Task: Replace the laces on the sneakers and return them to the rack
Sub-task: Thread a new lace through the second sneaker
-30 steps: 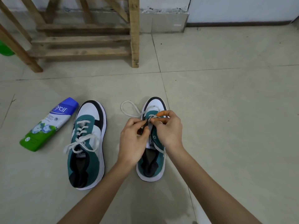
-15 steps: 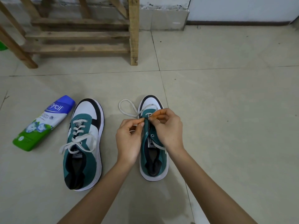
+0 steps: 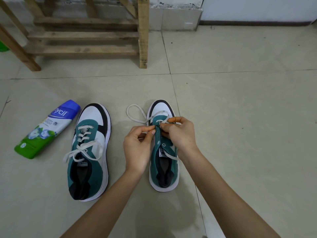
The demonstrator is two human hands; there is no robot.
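Two teal, white and black sneakers stand on the tiled floor, toes pointing away from me. The left sneaker [image 3: 89, 152] is laced with a white lace tied loosely. The right sneaker [image 3: 163, 162] has a white lace [image 3: 135, 115] only through its front eyelets, with a loop lying on the floor to its left. My left hand [image 3: 137, 148] pinches the sneaker's left eyelet flap near the toe. My right hand [image 3: 180, 133] pinches the lace at the same eyelets. The lace end is hidden between my fingers. The wooden rack [image 3: 85, 36] stands at the back left.
A blue, white and green bottle [image 3: 48, 129] lies on its side left of the left sneaker. A low tiled ledge [image 3: 180, 18] runs along the wall behind the rack. A green object [image 3: 2, 47] shows at the left edge.
My fingers have shifted slightly at the front eyelets and the view has tilted a little. The sneakers, the lace loop and the bottle stay where they were.
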